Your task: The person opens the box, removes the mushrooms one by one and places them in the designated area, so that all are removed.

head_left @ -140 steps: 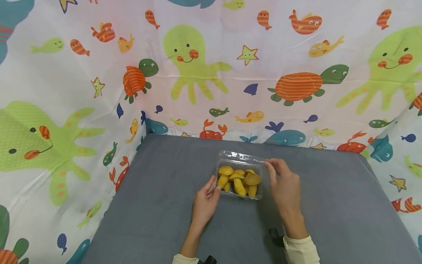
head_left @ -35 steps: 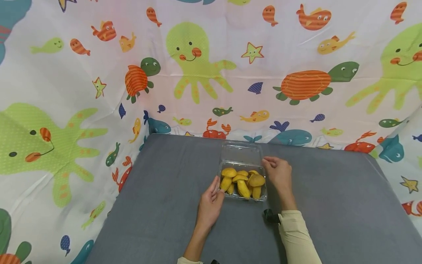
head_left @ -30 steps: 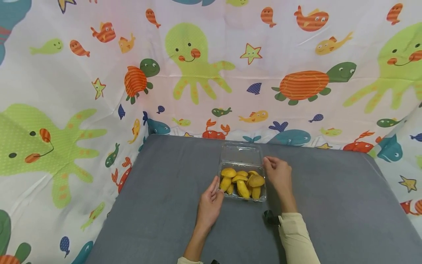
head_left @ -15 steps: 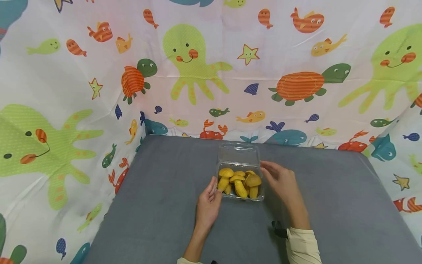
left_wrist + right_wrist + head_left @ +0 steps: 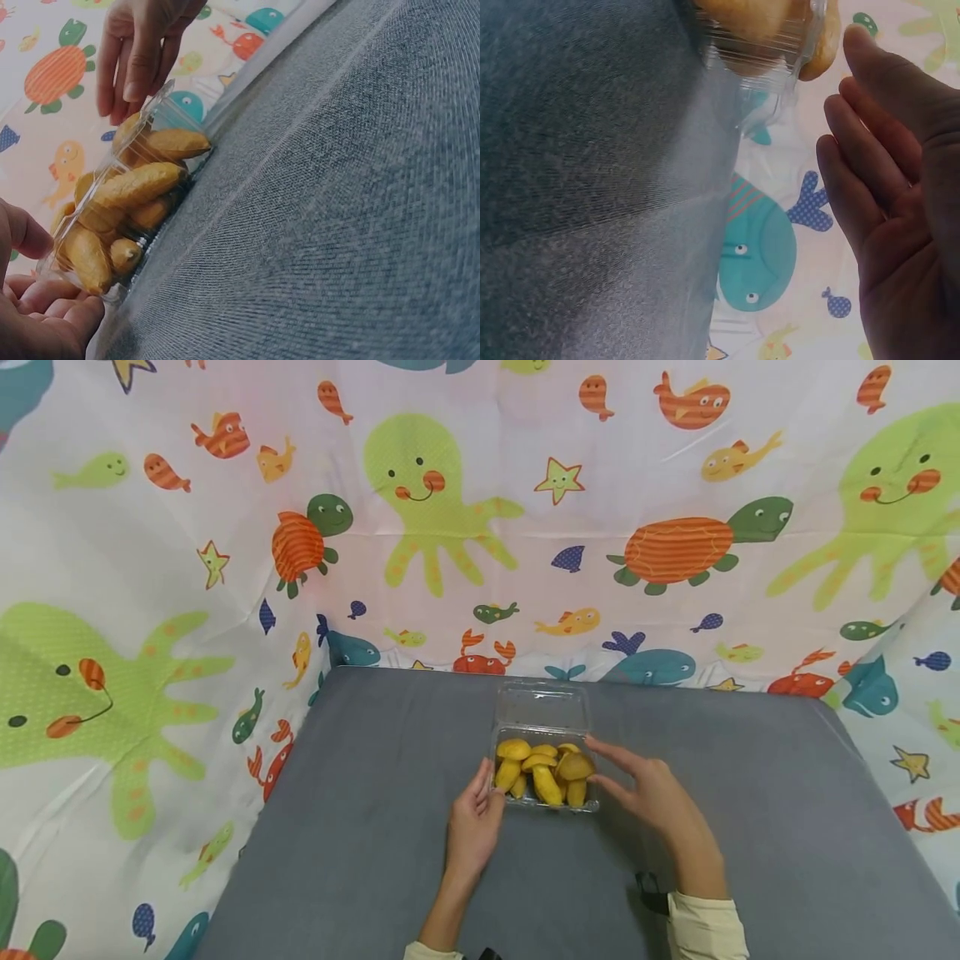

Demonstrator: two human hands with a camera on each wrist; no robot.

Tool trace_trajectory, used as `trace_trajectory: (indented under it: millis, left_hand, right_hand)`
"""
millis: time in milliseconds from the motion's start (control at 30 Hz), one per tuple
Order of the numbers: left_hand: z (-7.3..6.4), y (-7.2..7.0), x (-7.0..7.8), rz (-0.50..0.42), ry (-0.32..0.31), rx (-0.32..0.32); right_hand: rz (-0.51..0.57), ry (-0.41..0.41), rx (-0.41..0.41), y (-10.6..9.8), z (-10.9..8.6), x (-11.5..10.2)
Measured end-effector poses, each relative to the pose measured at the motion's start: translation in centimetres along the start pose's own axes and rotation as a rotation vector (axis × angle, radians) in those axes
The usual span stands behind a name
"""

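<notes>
A clear plastic clamshell container (image 5: 551, 807) sits on the grey cloth with its lid (image 5: 543, 706) folded back toward the wall. Inside lie several yellow mushrooms (image 5: 545, 783), with thick stems and rounded caps. My left hand (image 5: 472, 835) pinches the container's left side; the left wrist view shows its thumb above the rim and its fingers (image 5: 56, 300) beneath the edge. At the right side, my right hand (image 5: 660, 797) has its fingers extended and spread from the thumb, fingertips close to the right rim. The right wrist view shows nothing in its palm (image 5: 900, 217).
Grey cloth (image 5: 360, 827) covers the table. A white curtain (image 5: 480, 460) printed with sea animals stands behind it and along both sides. The lid lies near the table's back edge. A dark device (image 5: 651, 893) is strapped at the right wrist.
The lid, earlier partly raised with the right hand at its corner, now lies folded back. The right hand has let go and come nearer along the container's right side, fingers spreading. The left hand keeps its hold.
</notes>
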State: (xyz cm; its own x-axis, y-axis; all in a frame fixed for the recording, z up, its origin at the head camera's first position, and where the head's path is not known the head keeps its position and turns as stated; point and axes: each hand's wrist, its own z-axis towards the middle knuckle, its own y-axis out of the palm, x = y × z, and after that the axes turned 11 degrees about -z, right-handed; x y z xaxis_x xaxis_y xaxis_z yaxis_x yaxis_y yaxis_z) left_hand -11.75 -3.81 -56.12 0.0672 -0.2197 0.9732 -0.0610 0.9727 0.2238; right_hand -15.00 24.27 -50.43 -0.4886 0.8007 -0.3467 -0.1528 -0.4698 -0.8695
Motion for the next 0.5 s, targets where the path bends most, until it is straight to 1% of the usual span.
trace_trajectory:
  millis: [200, 367, 500]
  left_hand:
    - [0.0, -0.1, -0.2, 0.014, 0.004, -0.010]
    - [0.0, 0.0, -0.3, 0.012, 0.009, -0.014]
    - [0.0, -0.1, -0.2, 0.020, 0.007, -0.013]
  right_hand:
    - [-0.029, 0.006, -0.065, 0.3, -0.3, -0.2]
    - [-0.041, 0.023, -0.083, 0.4, -0.1, -0.7]
    - [-0.051, 0.019, -0.091, 0.6, 0.1, -1.1]
